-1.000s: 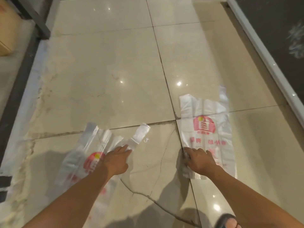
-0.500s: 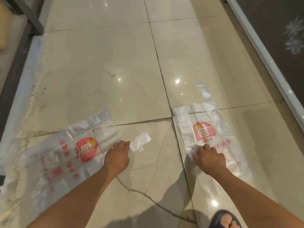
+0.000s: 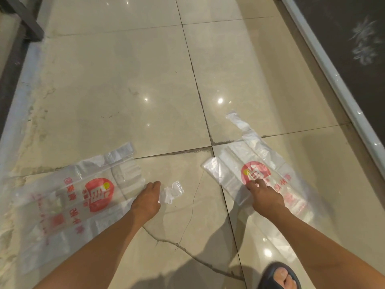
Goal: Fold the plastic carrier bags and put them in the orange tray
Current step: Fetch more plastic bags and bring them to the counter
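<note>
Currently left hand (image 3: 146, 200) curled over handle (image 3: 171, 191) of left bag (image 3: 68, 203), handle end poking out past fingers. Right hand (image 3: 265, 198) flat, fingers straight, pressing right bag (image 3: 231, 167) beside red logo (image 3: 256, 172). Both bags spread flat on tiled floor (image 3: 145, 80), well apart. Sandalled foot (image 3: 279, 276) at bottom edge.

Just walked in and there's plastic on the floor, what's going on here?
A person leans over a tiled floor with one hand on each of two plastic bags. The left hand rests on the left bag at its handle; the right hand presses on the right bag beside the red logo. Both bags lie spread flat, not yet folded. No orange tray is in view.
</note>
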A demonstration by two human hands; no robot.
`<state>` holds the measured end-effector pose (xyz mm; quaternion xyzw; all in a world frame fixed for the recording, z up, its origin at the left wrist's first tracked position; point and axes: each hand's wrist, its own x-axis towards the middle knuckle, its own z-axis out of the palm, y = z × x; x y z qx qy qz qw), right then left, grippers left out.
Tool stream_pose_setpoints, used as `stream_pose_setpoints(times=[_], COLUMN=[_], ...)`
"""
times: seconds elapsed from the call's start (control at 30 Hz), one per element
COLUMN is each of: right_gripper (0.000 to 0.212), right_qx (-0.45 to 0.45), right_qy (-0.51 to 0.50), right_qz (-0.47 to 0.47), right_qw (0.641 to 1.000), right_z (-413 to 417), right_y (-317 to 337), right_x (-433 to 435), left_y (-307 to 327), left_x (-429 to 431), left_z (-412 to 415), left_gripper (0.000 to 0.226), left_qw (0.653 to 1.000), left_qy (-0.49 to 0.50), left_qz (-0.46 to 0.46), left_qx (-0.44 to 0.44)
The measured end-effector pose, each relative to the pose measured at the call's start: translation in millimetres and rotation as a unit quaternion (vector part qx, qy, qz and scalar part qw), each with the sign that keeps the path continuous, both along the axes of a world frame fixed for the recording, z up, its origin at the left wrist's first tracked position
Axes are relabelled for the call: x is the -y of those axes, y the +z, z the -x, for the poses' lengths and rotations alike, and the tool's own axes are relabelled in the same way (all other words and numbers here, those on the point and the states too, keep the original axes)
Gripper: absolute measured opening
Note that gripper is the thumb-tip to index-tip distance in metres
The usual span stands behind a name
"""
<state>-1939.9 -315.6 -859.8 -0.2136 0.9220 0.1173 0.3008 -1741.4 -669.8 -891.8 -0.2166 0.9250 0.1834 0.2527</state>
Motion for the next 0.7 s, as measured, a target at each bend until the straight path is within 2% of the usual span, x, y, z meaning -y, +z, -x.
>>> stream_pose_setpoints(times=[0.1, 0.17, 0.2, 0.27, 0.33, 0.43, 0.53, 0.6, 0.7], right_gripper=[0.057, 0.051, 0.047, 0.043, 0.047, 0.064, 0.075, 0.070, 0.059], right_qx=[0.009, -0.020, -0.054, -0.093, -0.025, 0.081, 0.083, 0.068, 0.052], right_qy=[-0.017, -0.019, -0.009, 0.014, 0.048, 0.111, 0.103, 0.098, 0.086], right_qz=[-0.027, -0.043, -0.027, 0.076, 0.183, 0.242, 0.202, 0.160, 0.149], right_qw=[0.999, 0.999, 0.998, 0.993, 0.982, 0.961, 0.970, 0.980, 0.984], right_z=[6.7, 8.5, 9.0, 7.6, 2.0, -6.4, -10.7, -13.5, -10.5], right_y=[5.0, 8.2, 9.4, 8.7, 6.0, -1.3, -12.0, -20.5, -23.7], right_x=[2.3, 12.6, 20.5, 40.3, 65.3, 98.8, 117.4, 121.4, 120.1], left_y=[-0.1, -0.2, -0.3, 1.6, 5.4, 12.8, 22.6, 25.9, 34.2], left_x=[0.4, 0.5, -0.1, -2.1, -3.1, -3.5, -2.6, -0.5, 4.3], left_z=[-0.6, -0.4, -0.3, 0.6, 0.0, -1.4, -0.8, -1.2, -1.3], left_gripper=[0.043, 0.032, 0.027, 0.021, 0.017, 0.014, 0.013, 0.013, 0.012], left_qw=[1.000, 1.000, 1.000, 1.000, 1.000, 0.999, 0.997, 0.996, 0.995], left_qy=[-0.015, -0.018, -0.017, -0.015, -0.010, -0.007, 0.007, 0.023, 0.063], left_qz=[0.004, 0.008, 0.011, 0.015, 0.023, 0.037, 0.059, 0.050, 0.010], left_qx=[0.006, 0.010, 0.012, 0.013, 0.009, -0.016, -0.041, -0.066, -0.077])
